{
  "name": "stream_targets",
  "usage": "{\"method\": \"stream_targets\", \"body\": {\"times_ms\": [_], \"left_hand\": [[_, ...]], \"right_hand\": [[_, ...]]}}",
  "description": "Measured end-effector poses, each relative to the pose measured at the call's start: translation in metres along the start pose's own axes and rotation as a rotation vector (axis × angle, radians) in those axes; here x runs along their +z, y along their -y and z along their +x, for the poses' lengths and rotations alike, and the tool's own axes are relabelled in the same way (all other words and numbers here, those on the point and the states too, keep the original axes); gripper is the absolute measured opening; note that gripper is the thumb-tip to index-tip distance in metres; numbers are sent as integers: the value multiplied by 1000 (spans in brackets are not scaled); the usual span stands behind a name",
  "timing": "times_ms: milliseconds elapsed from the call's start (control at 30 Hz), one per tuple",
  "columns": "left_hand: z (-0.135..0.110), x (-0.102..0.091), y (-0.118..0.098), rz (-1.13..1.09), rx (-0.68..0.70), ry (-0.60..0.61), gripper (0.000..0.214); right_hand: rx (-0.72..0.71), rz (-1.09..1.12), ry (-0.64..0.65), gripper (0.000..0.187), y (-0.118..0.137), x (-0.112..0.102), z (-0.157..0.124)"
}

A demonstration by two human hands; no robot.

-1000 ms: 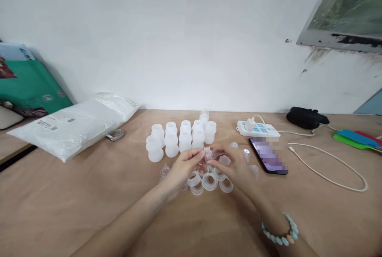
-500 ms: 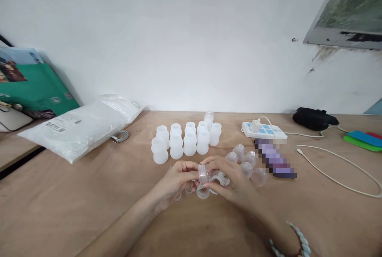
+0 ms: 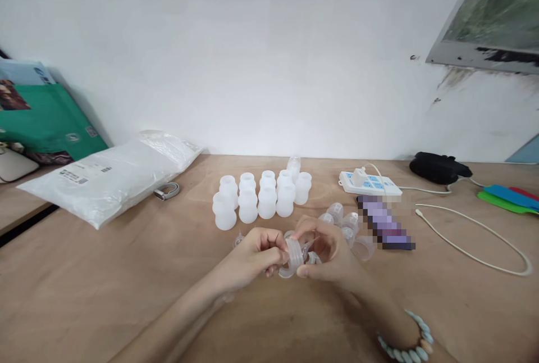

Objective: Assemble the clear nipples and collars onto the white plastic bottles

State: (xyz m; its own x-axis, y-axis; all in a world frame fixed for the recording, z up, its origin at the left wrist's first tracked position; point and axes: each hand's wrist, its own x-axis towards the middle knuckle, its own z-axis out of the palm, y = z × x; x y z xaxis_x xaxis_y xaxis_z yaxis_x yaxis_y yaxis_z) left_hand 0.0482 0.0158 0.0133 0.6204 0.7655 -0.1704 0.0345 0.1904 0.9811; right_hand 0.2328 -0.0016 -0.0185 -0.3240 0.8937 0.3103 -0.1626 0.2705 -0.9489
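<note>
My left hand (image 3: 255, 255) and my right hand (image 3: 326, 253) meet over the wooden table (image 3: 105, 290), both pinched on one small clear plastic ring piece (image 3: 293, 252) held between their fingertips. Under and around the hands lie more clear rings (image 3: 286, 272) and several clear caps (image 3: 347, 227). Behind them stands a cluster of white plastic bottles (image 3: 261, 199) in two rows. A bead bracelet (image 3: 406, 346) is on my right wrist.
A white plastic bag (image 3: 109, 175) lies at the back left, with a metal clip (image 3: 166, 190) beside it. A phone (image 3: 385, 221), a power strip (image 3: 369, 183) with a white cable (image 3: 471, 239), and a black object (image 3: 438, 166) sit at the right. A green folder (image 3: 46, 127) leans against the wall.
Both hands drew nearer to me with the clear piece. The ring now sits between the fingertips of both hands and has been turned on edge.
</note>
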Motion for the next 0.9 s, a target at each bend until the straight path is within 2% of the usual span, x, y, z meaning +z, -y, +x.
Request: {"method": "stream_targets", "body": {"times_ms": [100, 200, 233, 300, 367, 467, 533, 633, 733, 833, 900], "left_hand": [[-1, -6, 1, -19, 19, 7, 8], [1, -17, 1, 9, 39, -24, 12], [2, -21, 1, 59, 52, -52, 13], [4, -29, 1, 216, 101, -132, 14], [6, -35, 2, 416, 158, -207, 13], [9, -39, 6, 741, 210, -274, 11], [10, -39, 9, 931, 245, -291, 11], [11, -38, 13, 1106, 271, -224, 14], [12, -38, 16, 1231, 248, -133, 22], [12, -39, 18, 1376, 268, -147, 26], [13, -40, 19, 1478, 287, -178, 26]], "right_hand": [[54, 134, -61, 43, -1, -6, 2], [1, 166, -232, 44, 3, -21, 5], [-27, 112, -290, 41, 5, -27, 6], [-72, -158, -367, 33, 11, -38, 8], [-94, -556, -320, 28, 17, -47, 10], [-60, -981, -78, 26, 20, -52, 9], [-24, -1067, 77, 26, 21, -52, 8], [-17, -1066, 200, 22, 22, -50, 6], [-52, -1033, 192, 13, 25, -50, 8], [-72, -1058, 47, 17, 26, -57, 24], [-71, -1118, -81, 20, 26, -65, 46]]}}
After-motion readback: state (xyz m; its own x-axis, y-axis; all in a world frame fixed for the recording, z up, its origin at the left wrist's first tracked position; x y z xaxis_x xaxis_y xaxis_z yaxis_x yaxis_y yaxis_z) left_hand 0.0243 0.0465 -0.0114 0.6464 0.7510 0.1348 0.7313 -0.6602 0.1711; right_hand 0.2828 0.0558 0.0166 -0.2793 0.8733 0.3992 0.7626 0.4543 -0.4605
